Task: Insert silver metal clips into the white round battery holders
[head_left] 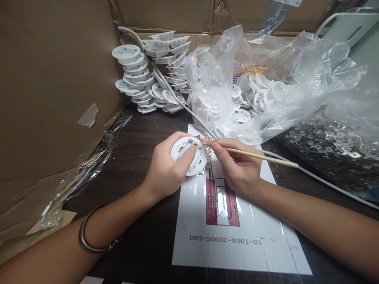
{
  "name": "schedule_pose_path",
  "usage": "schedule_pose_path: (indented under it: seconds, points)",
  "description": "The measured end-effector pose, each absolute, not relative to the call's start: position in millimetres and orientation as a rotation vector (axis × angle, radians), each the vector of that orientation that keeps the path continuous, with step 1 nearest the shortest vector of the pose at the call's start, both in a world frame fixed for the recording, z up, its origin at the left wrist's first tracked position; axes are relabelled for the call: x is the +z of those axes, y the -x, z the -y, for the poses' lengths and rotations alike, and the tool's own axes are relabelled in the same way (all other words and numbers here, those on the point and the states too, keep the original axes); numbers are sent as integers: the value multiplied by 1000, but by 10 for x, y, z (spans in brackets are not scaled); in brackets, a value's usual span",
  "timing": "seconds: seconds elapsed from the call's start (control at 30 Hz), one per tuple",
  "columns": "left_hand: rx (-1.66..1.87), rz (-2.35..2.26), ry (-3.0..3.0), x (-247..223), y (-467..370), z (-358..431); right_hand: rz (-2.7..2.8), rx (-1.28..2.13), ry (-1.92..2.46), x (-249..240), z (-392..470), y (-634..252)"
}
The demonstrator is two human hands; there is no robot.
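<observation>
My left hand (167, 167) is closed round a white round plastic plate (199, 162) with slots and a raised middle, the thumb pressed on its face. In my right hand (241, 165) is a thin wooden stick (266, 156), pinched between thumb and fingers like a pen. Its front end reaches the plate's upper right edge; the exact contact is too small to tell. Behind the plate, small metal pieces (208, 159) lie heaped on the printed sheet (237, 252), which shows a red and white drawing. The sheet lies flat below both hands.
Stacks of white round plates (137, 79) stand at the back left. More plates lie in a clear plastic bag (219, 79) behind my hands. Many flat metal pieces (325, 138) fill a bag at right. A grey cable (189, 112) crosses the table. Cardboard walls (53, 79) enclose the left and back.
</observation>
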State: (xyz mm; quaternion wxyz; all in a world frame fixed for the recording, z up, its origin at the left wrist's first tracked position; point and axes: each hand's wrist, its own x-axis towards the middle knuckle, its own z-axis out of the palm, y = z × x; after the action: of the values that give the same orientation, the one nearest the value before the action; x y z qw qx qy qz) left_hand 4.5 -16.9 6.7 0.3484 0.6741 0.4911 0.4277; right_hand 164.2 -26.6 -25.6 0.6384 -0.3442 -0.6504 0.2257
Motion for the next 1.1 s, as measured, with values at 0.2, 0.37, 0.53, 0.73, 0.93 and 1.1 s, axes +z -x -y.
schedule_pose_path:
  seconds: [0.2, 0.37, 0.53, 0.73, 0.93, 1.1]
  points:
    - [1098, -1170, -1473, 57, -62, 155, 1372, 647, 929, -260, 208, -1666]
    - [1082, -1125, -1445, 45, -64, 129, 1536, 781, 1045, -217, 176, -1716]
    - [1094, -1150, -1571, 48, -60, 122, 1654, 870, 1057, -153, 212, -1722]
    - [1031, -1068, -1392, 32, -50, 115, 1604, 967, 1063, -161, 213, -1719]
    - [902, -763, -1164, 16, -32, 77, 1415, 1013, 1068, -208, 145, -1736]
    - [833, -748, -1075, 49, -65, 84, 1409, 1057, 976, -209, 161, -1749]
